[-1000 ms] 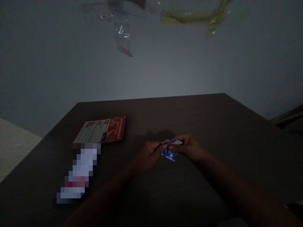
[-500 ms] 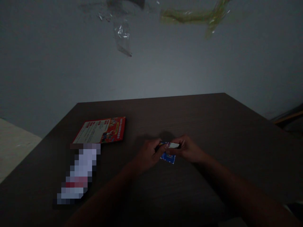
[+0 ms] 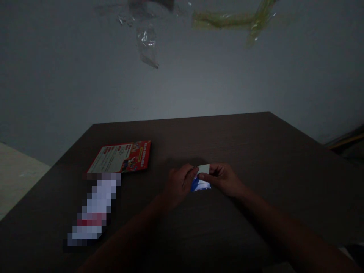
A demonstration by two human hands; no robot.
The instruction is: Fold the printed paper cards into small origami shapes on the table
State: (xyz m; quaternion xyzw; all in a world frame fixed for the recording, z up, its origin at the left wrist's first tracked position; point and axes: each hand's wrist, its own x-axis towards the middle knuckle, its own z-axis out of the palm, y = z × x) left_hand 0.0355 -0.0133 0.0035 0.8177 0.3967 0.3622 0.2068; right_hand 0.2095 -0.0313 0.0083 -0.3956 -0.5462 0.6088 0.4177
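Both hands hold a small blue packet (image 3: 201,185) just above the table. Its lower part is blue with a bright shine, and a pale, flat piece (image 3: 204,169) shows at its top, between the fingers. My left hand (image 3: 178,185) pinches the left side with thumb and fingers. On the other side, my right hand (image 3: 225,179) is closed on it, thumb laid across the front. Fingers cover part of the packet, so I cannot tell whether the pale piece is a card or its back.
A dark wood-grain table (image 3: 227,140) stands against a grey wall (image 3: 199,83). A red, printed flat box or book (image 3: 142,157) lies at the left. Nearer is a long, pixelated pale object (image 3: 98,206). Yellowish tape (image 3: 227,19) and a clear plastic scrap (image 3: 148,45) stick to the wall.
The packet has tilted in my hands: its printed blue face now shines white, and more of the pale piece shows at the top. My fingers have shifted slightly around it.
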